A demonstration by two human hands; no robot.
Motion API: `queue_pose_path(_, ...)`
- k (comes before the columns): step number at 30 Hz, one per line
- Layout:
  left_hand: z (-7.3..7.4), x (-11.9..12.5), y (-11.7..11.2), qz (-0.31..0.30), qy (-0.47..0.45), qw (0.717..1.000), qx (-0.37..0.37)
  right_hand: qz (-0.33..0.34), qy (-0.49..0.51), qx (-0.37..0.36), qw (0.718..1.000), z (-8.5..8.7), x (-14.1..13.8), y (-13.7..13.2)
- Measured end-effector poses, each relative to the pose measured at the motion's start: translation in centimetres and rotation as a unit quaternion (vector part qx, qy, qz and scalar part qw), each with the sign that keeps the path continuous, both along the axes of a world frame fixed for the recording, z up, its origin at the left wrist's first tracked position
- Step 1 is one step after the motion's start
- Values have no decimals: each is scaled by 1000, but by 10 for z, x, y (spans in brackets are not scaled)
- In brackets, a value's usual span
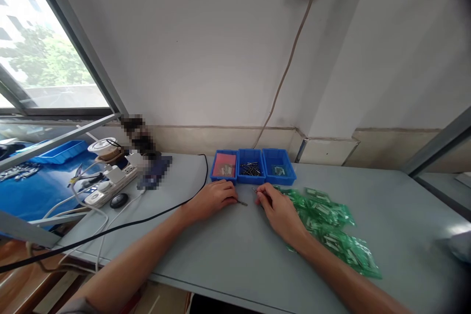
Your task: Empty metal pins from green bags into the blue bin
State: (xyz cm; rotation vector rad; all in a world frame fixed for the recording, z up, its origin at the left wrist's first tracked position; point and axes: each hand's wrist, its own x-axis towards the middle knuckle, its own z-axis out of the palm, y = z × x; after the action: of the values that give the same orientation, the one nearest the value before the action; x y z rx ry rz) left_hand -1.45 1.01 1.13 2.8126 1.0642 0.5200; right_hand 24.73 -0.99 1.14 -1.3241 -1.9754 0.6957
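Pale walls [221, 49] and a window [59, 59] at the far left surround a grey bench [206, 265] that reaches the wall. Against its back edge stand three blue bins in a row, touching or nearly so. In the left bin [214, 169] lie a pink sheet [225, 159] and some small pale parts; the middle bin [251, 179] contains a heap of dark metal pieces [251, 170]; the right bin [281, 180] has a few small light pieces [279, 171] at the bottom.

Just in front of the left bin, the left hand [217, 198] is low over the bench, its grip closed at the fingertips on a slim metal piece [242, 202] whose end points to the right (whether that end touches the surface, I cannot tell). Facing it, the right hand [279, 211] has its grip pinched nearly shut on a small metal piece [254, 190], mostly hidden by the fingers, in front of the middle bin.

Green bags [331, 213] lie overlapping beside and behind the right forearm. To the left, a black cable [121, 226] crosses the bench near a dark mouse [119, 200] and a white power strip [96, 198].
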Motion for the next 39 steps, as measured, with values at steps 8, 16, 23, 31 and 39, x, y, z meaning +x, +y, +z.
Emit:
queue_pose_path(8, 0, 9, -5, 2, -13, 1000, -1, 92, 18, -36, 995, 2, -5, -7)
queue_pose_path(16, 1, 8, -5, -8, -21, 1000, -11, 82, -10, 1, 997, -1, -6, -5)
queue_pose_path(23, -1, 7, -4, -37, -36, 998, -28, 78, -28, 17, 996, -3, -7, -3)
queue_pose_path(31, -1, 8, -5, -48, -56, 997, -22, 52, 19, 0, 998, -1, -7, -2)
queue_pose_path(39, -4, 8, -2, -39, -76, 996, -32, 22, 74, -1, 997, 3, -3, -3)
